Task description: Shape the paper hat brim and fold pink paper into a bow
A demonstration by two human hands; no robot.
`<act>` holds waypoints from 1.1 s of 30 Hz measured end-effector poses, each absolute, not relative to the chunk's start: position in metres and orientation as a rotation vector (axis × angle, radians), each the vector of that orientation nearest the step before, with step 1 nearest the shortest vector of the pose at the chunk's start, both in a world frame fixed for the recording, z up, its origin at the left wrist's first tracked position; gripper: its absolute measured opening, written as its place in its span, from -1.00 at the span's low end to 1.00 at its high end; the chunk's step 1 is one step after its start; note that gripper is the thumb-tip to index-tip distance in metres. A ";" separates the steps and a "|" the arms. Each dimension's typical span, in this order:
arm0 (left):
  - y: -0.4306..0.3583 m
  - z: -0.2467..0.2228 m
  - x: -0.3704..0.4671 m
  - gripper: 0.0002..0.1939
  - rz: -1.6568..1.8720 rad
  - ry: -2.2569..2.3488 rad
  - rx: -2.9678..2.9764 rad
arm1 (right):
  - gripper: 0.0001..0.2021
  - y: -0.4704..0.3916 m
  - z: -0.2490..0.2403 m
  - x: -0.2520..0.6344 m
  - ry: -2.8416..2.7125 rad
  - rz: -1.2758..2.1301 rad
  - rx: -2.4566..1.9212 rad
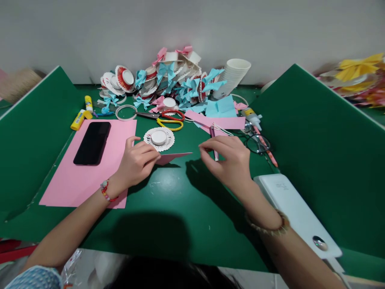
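Observation:
My left hand [136,160] pinches a small folded piece of pink paper [173,157], which sticks out to the right above the table. To its right, my right hand [230,160] is closed with thumb and forefinger together, apart from the paper. Whatever lies between those fingertips, if anything, is too small to make out. Just beyond my left hand lies a white frilled paper disc with a round raised centre [159,137]. Behind it rest scissors [170,120] with red and yellow handles. A slim pen-like stick [215,154] lies partly behind my right hand.
A black phone [92,143] lies on pink sheets [60,184]. Glue sticks [78,119] and a tape roll [126,112] stand nearby. Paper bows and discs [180,82] pile up beside stacked cups [233,76]. Glasses [258,143] and a white power bank [296,212] sit rightward; green partitions [325,160] flank the table.

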State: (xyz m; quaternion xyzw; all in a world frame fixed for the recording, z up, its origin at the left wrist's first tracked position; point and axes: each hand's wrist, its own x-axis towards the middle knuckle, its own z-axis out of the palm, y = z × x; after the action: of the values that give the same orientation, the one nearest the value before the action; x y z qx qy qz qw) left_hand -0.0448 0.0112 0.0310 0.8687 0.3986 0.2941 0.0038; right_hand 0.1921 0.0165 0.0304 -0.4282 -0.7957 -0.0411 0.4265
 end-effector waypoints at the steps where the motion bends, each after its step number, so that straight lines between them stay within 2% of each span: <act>1: 0.011 0.030 -0.044 -0.82 0.922 1.250 2.718 | -0.88 0.015 0.031 0.191 -1.958 -0.040 -1.063; 5: 0.007 0.029 -0.038 -0.85 0.952 1.196 2.743 | -0.93 0.010 0.029 0.178 -2.027 0.263 -0.928; 12: 0.005 0.029 -0.036 -0.85 1.005 1.185 2.684 | -0.90 0.010 0.025 0.179 -2.032 0.207 -0.954; 15: 0.007 0.027 -0.037 -0.86 1.031 1.205 2.631 | -0.95 0.010 0.026 0.180 -2.049 0.319 -0.938; 18: 0.007 0.026 -0.036 -0.86 1.020 1.195 2.656 | -0.80 0.007 0.024 0.177 -2.072 0.408 -0.911; 19: 0.007 0.026 -0.035 -0.87 1.018 1.183 2.671 | -0.80 0.007 0.023 0.176 -2.082 0.391 -0.897; 22: 0.005 0.025 -0.034 -0.87 1.014 1.141 2.708 | -0.98 0.006 0.019 0.174 -2.081 0.300 -0.881; 24: 0.005 0.024 -0.034 -0.87 1.006 1.127 2.717 | -0.91 0.007 0.019 0.175 -2.059 0.276 -0.914; 33: 0.017 0.015 -0.046 -0.85 1.059 1.235 2.672 | -0.89 0.020 0.017 0.189 -1.740 0.399 -1.162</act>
State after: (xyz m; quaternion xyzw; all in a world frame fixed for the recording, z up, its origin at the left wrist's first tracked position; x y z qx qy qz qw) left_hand -0.0459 0.0174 0.0153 0.8542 0.3948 0.3383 0.0065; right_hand 0.1886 0.0199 0.0169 -0.4772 -0.7145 0.1638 0.4847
